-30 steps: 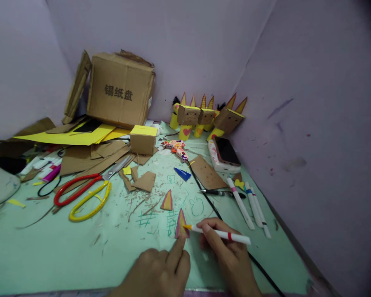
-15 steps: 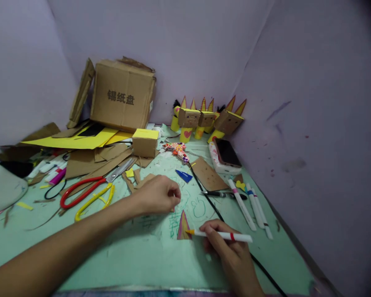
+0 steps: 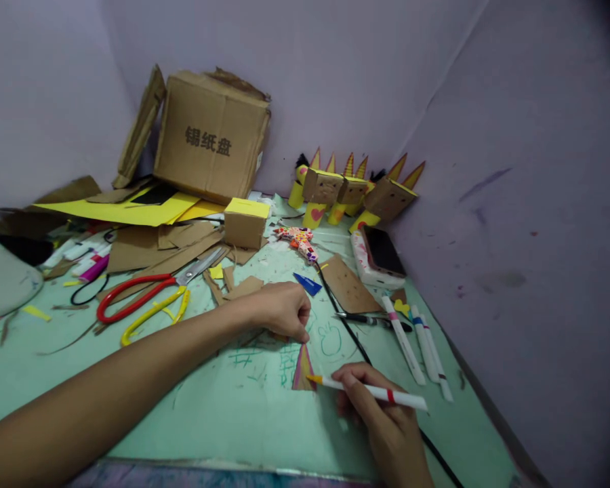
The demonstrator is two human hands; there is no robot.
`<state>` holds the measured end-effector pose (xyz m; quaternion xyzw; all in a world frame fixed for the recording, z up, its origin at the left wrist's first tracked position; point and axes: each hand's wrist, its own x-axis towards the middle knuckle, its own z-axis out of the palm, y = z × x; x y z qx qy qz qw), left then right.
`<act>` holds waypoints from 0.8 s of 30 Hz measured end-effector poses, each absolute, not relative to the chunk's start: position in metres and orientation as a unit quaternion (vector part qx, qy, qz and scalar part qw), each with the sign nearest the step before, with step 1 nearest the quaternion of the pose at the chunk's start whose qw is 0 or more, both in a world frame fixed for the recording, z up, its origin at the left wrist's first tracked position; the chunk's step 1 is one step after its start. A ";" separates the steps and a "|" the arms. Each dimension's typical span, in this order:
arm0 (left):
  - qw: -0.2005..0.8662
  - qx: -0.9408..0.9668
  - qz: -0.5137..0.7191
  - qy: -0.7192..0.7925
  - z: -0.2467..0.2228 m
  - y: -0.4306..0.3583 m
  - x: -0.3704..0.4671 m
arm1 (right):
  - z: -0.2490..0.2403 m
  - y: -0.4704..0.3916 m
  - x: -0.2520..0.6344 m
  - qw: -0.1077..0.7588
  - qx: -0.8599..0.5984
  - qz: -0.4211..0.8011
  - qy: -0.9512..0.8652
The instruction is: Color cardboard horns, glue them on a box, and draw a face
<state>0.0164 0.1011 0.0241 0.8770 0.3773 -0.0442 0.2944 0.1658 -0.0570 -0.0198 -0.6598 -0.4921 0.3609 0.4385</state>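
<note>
A small cardboard triangle (image 3: 303, 371) with a purple edge and yellow inside lies on the green tabletop (image 3: 224, 427). My left hand (image 3: 285, 312) is closed, its fingertips at the triangle's top point; whether anything sits between the fingers is hidden. My right hand (image 3: 373, 407) grips a white marker (image 3: 399, 398) with a red band. The marker's orange-yellow tip rests at the triangle's right side.
Red-and-yellow scissors (image 3: 175, 279), cardboard scraps and a large box (image 3: 211, 135) are at the left. A patterned glue gun (image 3: 299, 242), its black cable, a phone (image 3: 383, 251), markers (image 3: 404, 341) and cardboard figures (image 3: 322, 186) stand or lie to the right.
My left hand has come down onto the triangle's top point from just above it. The whole view has shifted and tilted slightly. My right hand still holds the marker at the triangle.
</note>
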 end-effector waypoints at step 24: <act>0.199 0.911 -0.069 0.354 0.031 0.093 0.019 | -0.018 -0.059 0.164 0.449 -0.647 0.350 -0.507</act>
